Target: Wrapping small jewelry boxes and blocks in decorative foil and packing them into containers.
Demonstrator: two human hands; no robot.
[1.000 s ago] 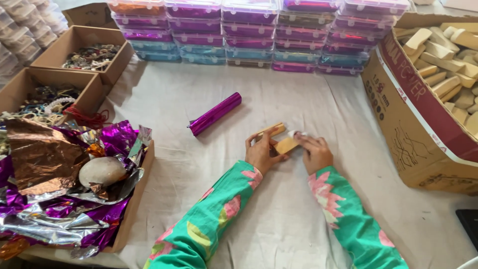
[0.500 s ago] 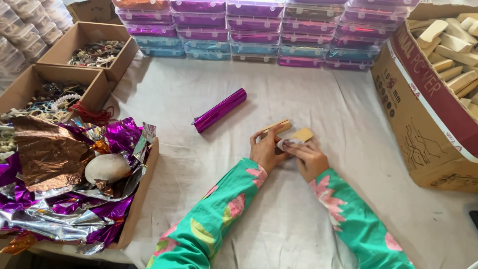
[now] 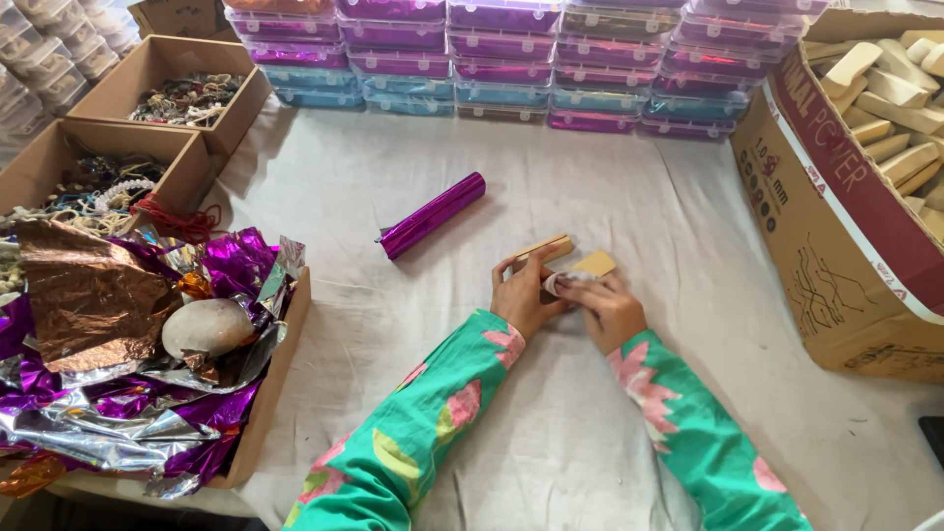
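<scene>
Pale wooden blocks occupy both hands at the middle of the white cloth-covered table [image 3: 629,187]. The left hand [image 3: 524,295] curls around one wooden block [image 3: 546,248], fingers closed on its near end while the far end juts out toward the purple foil roll [image 3: 433,215]. The right hand [image 3: 612,310] pinches a second wooden block [image 3: 594,264] together with a small piece of pale wrapping at its left edge; what that piece is cannot be told. The two blocks lie just beside each other, a little above the cloth. Both sleeves are green with pink flowers. To the left, a cardboard box [image 3: 280,364] brims with crumpled purple, silver and copper foil and a round stone [image 3: 208,327]. To the right, a large carton [image 3: 836,226] holds many more wooden pieces. Stacked clear plastic cases [image 3: 511,64] line the far edge.
</scene>
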